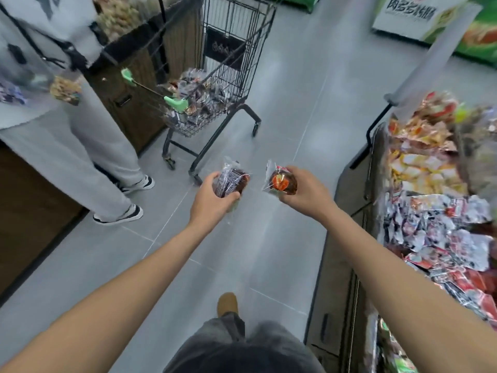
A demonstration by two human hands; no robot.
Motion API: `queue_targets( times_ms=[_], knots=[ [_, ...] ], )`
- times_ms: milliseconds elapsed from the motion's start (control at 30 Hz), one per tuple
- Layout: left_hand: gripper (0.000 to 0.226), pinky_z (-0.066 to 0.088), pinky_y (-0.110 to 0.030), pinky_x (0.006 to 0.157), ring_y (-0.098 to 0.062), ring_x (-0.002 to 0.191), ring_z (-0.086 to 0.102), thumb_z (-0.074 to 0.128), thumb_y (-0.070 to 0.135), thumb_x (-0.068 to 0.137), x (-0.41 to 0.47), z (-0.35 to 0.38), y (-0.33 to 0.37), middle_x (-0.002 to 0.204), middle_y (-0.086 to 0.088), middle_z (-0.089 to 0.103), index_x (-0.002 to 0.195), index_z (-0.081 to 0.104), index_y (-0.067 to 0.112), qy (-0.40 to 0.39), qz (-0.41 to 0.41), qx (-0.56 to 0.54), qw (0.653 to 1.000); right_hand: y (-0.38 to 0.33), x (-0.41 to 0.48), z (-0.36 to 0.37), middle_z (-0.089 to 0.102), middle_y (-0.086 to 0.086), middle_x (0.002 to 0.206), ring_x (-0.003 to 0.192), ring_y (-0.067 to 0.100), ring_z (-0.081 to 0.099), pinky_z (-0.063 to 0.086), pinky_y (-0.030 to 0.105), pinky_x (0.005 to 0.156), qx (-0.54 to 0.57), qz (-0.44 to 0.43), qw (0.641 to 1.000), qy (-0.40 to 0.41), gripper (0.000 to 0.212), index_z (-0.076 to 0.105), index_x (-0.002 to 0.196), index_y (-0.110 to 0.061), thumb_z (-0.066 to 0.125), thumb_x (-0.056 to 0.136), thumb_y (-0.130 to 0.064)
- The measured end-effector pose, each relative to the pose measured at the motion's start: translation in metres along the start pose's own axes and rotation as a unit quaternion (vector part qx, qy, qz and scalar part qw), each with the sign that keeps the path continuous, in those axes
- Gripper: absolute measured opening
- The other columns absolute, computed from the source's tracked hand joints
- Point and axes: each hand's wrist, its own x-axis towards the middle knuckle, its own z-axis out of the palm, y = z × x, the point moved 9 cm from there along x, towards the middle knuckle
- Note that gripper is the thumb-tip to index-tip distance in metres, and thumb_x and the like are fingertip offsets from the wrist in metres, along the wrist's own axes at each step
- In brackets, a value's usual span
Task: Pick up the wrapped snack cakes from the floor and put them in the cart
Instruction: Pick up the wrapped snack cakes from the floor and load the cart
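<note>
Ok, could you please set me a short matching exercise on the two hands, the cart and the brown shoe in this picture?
Things:
1. left hand
2. right hand
3. cart
4. brown shoe

Places or states:
A. on the grey floor, near the bottom edge
B. grips the red-label cake
C. holds a pile of wrapped snacks
D. grips the dark-print cake

Pairs: 1-D, 2-B, 3-C, 4-A.

Bright, even overhead store light is washing the grey tiled floor (282, 103), leaving pale soft reflections and only faint shadows. Motion blur is smearing the bystander's grey clothing (88, 146) at left, the snack bins (430, 162) at right and the wire cart (224, 49). Wide-angle distortion is bending lines near the edges; the centre is looking sharper.
</note>
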Motion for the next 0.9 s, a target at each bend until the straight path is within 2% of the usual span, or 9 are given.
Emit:
queue_targets(
  times_ms=[67,200,300,400,600,800,900],
  knots=[
    [0.065,0.038,-0.026,0.09,-0.011,0.107,0.051,0.076,0.032,0.072,0.035,0.023,0.023,0.123,0.004,0.056,0.129,0.046,0.025,-0.026,0.011,0.005,1.0,0.022,0.022,-0.018,0.061,-0.001,0.115,0.106,0.021,0.056,0.05,0.04,0.084,0.009,0.02,1.0,0.017,0.051,0.051,0.124,-0.028,0.066,0.075,-0.03],
    [0.061,0.034,-0.022,0.081,-0.007,0.097,0.051,0.077,0.034,0.071,0.093,0.062,0.058,0.111,0.011,0.052,0.125,0.049,0.028,-0.06,0.035,0.021,0.997,0.06,0.059,-0.04,0.061,-0.004,0.114,0.105,0.019,0.056,0.044,0.031,0.076,0.023,0.056,0.997,0.039,0.051,0.05,0.125,-0.03,0.066,0.076,-0.031],
    [0.062,0.041,-0.026,0.082,-0.011,0.097,0.057,0.077,0.036,0.069,0.14,0.097,0.073,0.114,0.008,0.056,0.124,0.049,0.03,-0.087,0.039,0.031,0.995,0.091,0.099,-0.053,0.062,-0.003,0.114,0.105,0.02,0.057,0.049,0.036,0.081,0.034,0.074,0.996,0.049,0.049,0.051,0.124,-0.026,0.067,0.077,-0.03],
    [0.063,0.047,-0.035,0.09,-0.017,0.101,0.06,0.077,0.036,0.069,0.194,0.129,0.086,0.12,0.003,0.058,0.124,0.049,0.029,-0.097,0.035,0.036,0.994,0.12,0.152,-0.065,0.061,-0.002,0.115,0.105,0.021,0.056,0.05,0.04,0.084,0.036,0.083,0.995,0.047,0.051,0.05,0.125,-0.026,0.067,0.077,-0.033],
    [0.052,0.041,-0.028,0.08,-0.013,0.097,0.057,0.077,0.037,0.068,0.296,0.181,0.112,0.106,0.011,0.055,0.112,0.049,0.034,-0.099,-0.004,0.053,0.994,0.169,0.279,-0.095,0.062,-0.004,0.107,0.099,0.018,0.056,0.051,0.041,0.081,0.058,0.069,0.996,0.009,0.045,0.054,0.117,-0.027,0.067,0.076,-0.041],
    [0.049,0.043,-0.031,0.081,-0.014,0.094,0.056,0.078,0.037,0.068,0.386,0.192,0.134,0.103,0.011,0.055,0.11,0.051,0.033,-0.046,-0.049,0.051,0.996,0.176,0.41,-0.121,0.062,-0.008,0.097,0.09,0.017,0.057,0.047,0.033,0.071,0.048,0.016,0.998,-0.035,0.04,0.056,0.108,-0.028,0.067,0.076,-0.049],
    [0.046,0.042,-0.027,0.072,-0.007,0.086,0.057,0.077,0.039,0.068,0.417,0.176,0.134,0.098,0.015,0.058,0.105,0.051,0.037,0.002,-0.071,0.034,0.997,0.152,0.467,-0.123,0.063,-0.006,0.1,0.092,0.019,0.059,0.05,0.037,0.076,0.047,-0.032,0.997,-0.055,0.041,0.057,0.112,-0.026,0.069,0.076,-0.042]
  ],
)
